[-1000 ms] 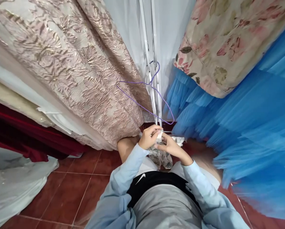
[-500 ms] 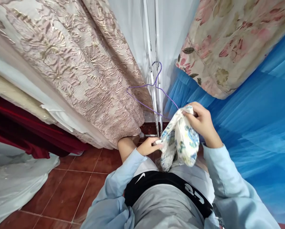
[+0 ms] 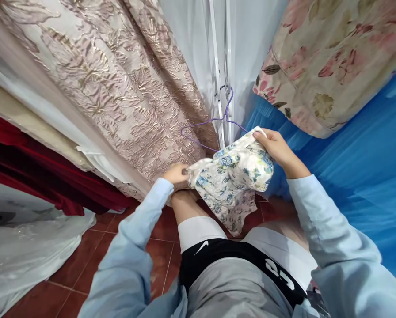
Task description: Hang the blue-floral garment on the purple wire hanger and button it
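A white garment with blue and yellow flowers (image 3: pixel 231 176), looking like a small top, is stretched between my hands at the middle of the head view. My left hand (image 3: pixel 175 175) is closed on its left edge. With thumb and fingers pinched, my right hand (image 3: pixel 273 145) grips its upper right corner. Behind the garment hangs a purple wire hanger (image 3: pixel 225 117), its hook on a white metal stand (image 3: pixel 214 48). The garment covers part of the hanger's lower bar and right arm; whether the two touch I cannot tell.
Pink-gold brocade cloth (image 3: pixel 145 88) hangs close on the left, beyond it dark red velvet (image 3: pixel 28 172). To the right hang a floral cloth (image 3: pixel 327 75) and blue tulle (image 3: pixel 360 163). White sheer fabric (image 3: pixel 28 251) lies over the red tiled floor (image 3: pixel 158 260) at lower left.
My left hand has moved left and up, pulling the bunched garment out wide. My right hand has risen slightly, still holding its corner. The hanger stays on the stand.
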The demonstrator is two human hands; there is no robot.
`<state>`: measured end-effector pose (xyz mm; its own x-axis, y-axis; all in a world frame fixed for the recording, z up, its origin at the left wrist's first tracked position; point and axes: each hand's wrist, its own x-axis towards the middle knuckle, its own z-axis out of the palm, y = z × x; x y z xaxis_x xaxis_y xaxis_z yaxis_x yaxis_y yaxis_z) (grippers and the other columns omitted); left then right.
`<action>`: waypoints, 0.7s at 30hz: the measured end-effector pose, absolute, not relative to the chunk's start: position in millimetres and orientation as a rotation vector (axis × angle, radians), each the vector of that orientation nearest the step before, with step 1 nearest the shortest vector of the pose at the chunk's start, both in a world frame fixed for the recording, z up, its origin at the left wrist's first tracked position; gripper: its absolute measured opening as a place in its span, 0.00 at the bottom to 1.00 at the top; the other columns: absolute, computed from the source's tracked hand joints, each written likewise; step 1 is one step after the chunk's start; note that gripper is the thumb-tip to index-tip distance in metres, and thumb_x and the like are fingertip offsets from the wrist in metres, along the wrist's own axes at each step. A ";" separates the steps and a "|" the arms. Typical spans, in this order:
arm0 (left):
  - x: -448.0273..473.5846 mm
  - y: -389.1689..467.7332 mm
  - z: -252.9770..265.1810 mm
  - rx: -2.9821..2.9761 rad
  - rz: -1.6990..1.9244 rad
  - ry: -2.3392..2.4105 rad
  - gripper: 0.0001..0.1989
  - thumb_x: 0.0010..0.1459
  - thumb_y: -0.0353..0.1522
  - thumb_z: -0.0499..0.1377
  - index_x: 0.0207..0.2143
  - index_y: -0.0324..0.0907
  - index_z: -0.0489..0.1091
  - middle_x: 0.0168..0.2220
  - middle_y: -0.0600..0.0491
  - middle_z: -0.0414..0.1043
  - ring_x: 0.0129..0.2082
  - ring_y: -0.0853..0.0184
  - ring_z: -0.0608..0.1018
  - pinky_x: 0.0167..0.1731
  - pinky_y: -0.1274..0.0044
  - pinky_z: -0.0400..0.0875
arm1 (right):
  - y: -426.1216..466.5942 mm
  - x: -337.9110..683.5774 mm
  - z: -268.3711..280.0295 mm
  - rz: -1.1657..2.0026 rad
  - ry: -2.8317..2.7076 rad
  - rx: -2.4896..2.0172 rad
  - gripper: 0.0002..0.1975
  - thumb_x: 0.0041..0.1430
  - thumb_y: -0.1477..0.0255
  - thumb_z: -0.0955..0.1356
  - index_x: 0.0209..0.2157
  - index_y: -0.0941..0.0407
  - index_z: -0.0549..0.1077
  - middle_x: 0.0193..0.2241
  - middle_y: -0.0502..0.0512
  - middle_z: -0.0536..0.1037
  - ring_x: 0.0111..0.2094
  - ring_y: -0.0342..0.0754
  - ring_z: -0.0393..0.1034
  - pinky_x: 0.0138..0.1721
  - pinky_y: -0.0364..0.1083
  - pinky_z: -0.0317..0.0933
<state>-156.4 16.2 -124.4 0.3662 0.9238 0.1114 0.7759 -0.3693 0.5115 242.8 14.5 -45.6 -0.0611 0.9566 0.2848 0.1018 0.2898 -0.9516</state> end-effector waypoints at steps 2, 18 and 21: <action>-169.1 46.4 -107.4 2.238 0.671 1.611 0.05 0.43 0.32 0.65 0.27 0.44 0.77 0.23 0.52 0.65 0.30 0.58 0.70 0.41 0.71 0.65 | 13.6 250.6 -43.3 0.986 -1.445 -1.055 0.22 0.54 0.49 0.73 0.27 0.54 0.72 0.21 0.49 0.70 0.24 0.45 0.62 0.26 0.44 0.57; -128.7 160.4 -31.0 2.254 1.366 1.449 0.03 0.53 0.27 0.60 0.31 0.42 0.70 0.29 0.49 0.73 0.39 0.57 0.76 0.53 0.65 0.67 | 4.1 258.7 -35.8 1.113 -1.376 -1.018 0.25 0.50 0.46 0.75 0.34 0.55 0.79 0.26 0.52 0.80 0.29 0.50 0.74 0.31 0.46 0.66; -130.1 163.6 -37.5 2.165 1.367 1.500 0.04 0.54 0.27 0.61 0.30 0.43 0.68 0.29 0.49 0.72 0.43 0.54 0.76 0.55 0.63 0.66 | 5.6 252.8 -36.2 1.188 -1.390 -1.018 0.26 0.49 0.46 0.75 0.33 0.55 0.79 0.25 0.52 0.80 0.28 0.50 0.74 0.30 0.46 0.66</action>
<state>-130.1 163.6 -37.5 0.0716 0.8119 0.5794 0.6523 -0.4776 0.5886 252.8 5.6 -36.2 -0.1440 0.9763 0.1618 -0.0076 0.1624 -0.9867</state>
